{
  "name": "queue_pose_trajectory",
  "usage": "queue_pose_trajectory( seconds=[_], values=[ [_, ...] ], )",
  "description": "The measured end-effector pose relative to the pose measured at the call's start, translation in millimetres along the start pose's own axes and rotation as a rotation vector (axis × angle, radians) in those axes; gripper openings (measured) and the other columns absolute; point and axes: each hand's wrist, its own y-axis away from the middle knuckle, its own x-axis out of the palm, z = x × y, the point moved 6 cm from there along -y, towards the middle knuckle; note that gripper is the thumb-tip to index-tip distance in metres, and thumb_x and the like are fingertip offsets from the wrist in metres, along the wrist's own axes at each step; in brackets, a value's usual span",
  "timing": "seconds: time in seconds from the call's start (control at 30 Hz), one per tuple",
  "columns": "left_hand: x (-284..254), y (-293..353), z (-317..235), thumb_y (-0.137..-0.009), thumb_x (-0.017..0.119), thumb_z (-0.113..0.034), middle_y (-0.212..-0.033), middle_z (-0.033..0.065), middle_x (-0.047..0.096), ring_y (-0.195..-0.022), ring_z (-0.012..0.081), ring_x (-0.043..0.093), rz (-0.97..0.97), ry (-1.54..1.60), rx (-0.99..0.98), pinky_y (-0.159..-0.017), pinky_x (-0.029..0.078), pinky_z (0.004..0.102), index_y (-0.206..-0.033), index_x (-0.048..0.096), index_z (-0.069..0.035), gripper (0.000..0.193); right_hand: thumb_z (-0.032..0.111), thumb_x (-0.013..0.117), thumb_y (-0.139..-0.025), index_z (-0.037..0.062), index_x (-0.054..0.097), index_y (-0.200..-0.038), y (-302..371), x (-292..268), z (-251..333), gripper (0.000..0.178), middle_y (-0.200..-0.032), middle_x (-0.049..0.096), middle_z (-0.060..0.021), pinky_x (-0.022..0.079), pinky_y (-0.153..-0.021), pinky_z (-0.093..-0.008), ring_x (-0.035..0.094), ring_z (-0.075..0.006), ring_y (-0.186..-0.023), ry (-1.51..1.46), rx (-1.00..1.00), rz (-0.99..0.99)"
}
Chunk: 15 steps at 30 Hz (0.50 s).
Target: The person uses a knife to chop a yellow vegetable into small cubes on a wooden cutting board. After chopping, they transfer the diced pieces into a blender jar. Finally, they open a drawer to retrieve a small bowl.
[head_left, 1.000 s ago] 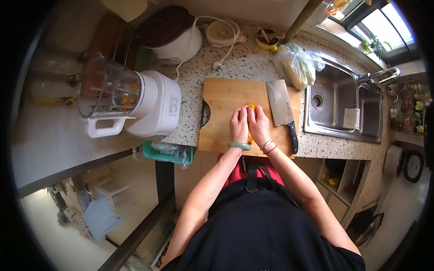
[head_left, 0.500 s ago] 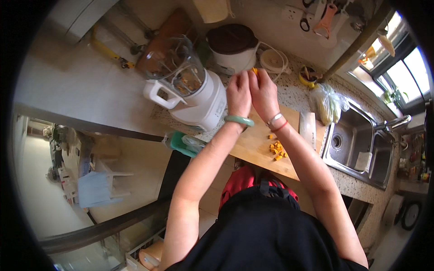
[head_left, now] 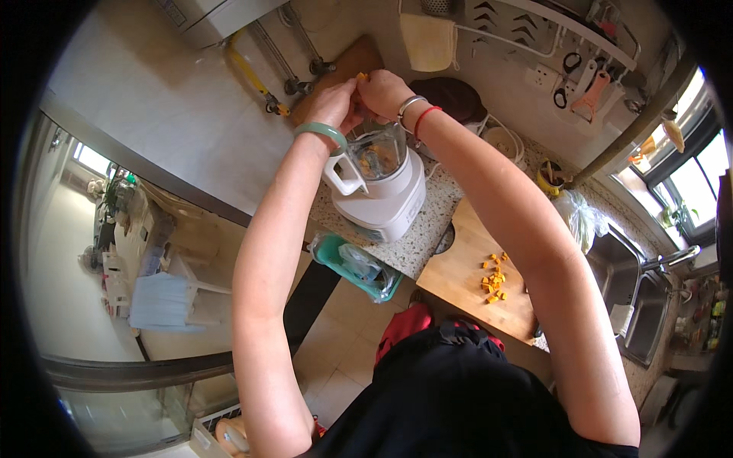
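Observation:
My left hand (head_left: 334,107) and my right hand (head_left: 384,93) are cupped together above the open glass jug (head_left: 384,149) of a blender. A bit of orange shows between the fingers, part of the pumpkin cubes (head_left: 362,77) they hold; how many is hidden. Through the glass, some orange pieces are visible in the lower part of the jug. It sits on the white blender base (head_left: 389,204), its handle (head_left: 349,177) toward the left. More orange cubes (head_left: 495,282) lie loose on the wooden cutting board (head_left: 450,263). My right forearm passes above the board's right side and hides part of it.
A teal bin (head_left: 334,250) lined with a plastic bag hangs at the counter's front edge. Behind the jug stand a dark-lidded cooker (head_left: 450,98) and a leaning brown board (head_left: 359,57). The sink (head_left: 645,313) and a plastic bag (head_left: 579,217) are at the right.
Both hands, held together, have moved left from above the counter beside the blender to over its jug. The view has shifted too, and my right arm now covers the knife's blade.

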Motion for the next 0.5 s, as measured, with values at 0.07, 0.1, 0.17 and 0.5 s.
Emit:
queue_pose_trajectory(
  seconds=[0.07,0.1,0.17,0.5],
  values=[
    [-13,-12,6,-0.102,0.051,-0.024,-0.089,0.0002,0.064,-0.075,0.0095,0.057,0.028,-0.095,-0.036,-0.061,0.046,0.024,-0.102,0.064,-0.01,0.019,0.019,0.053,-0.09,0.0009,0.073,-0.082,-11,16,-4,0.028,-0.079,0.07,-0.0171,0.056,-0.067,-0.0388,0.071,-0.028,-0.075,0.024,0.065,0.221],
    [-10,-11,6,-0.102,0.05,-0.023,-0.086,0.0004,0.064,-0.073,0.0093,0.057,0.048,-0.141,-0.056,-0.059,0.045,0.0238,-0.102,0.064,-0.01,0.019,0.017,0.054,-0.089,0.0014,0.073,-0.08,-16,22,-10,0.026,-0.076,0.07,-0.0152,0.055,-0.063,-0.0374,0.07,-0.0256,-0.07,-0.001,0.125,0.297],
    [-5,-9,1,-0.101,0.05,-0.022,-0.084,0.0009,0.065,-0.071,0.0094,0.058,0.106,-0.287,-0.059,-0.059,0.046,0.0235,-0.103,0.064,-0.008,0.02,0.017,0.056,-0.087,0.0019,0.073,-0.074,-25,28,-23,0.026,-0.073,0.069,-0.0116,0.054,-0.059,-0.0366,0.068,-0.0237,-0.064,-0.033,0.152,0.361],
    [-3,-10,3,-0.099,0.05,-0.012,-0.098,0.005,0.067,-0.077,0.0108,0.062,0.121,-0.576,-0.065,-0.07,0.055,0.0252,-0.124,0.055,-0.002,0.028,0.023,0.071,-0.075,0.0072,0.077,-0.096,-20,22,-1,0.027,-0.1,0.073,-0.0172,0.056,-0.084,-0.0379,0.071,-0.0307,-0.098,0.43,-0.031,0.221]
  ],
)
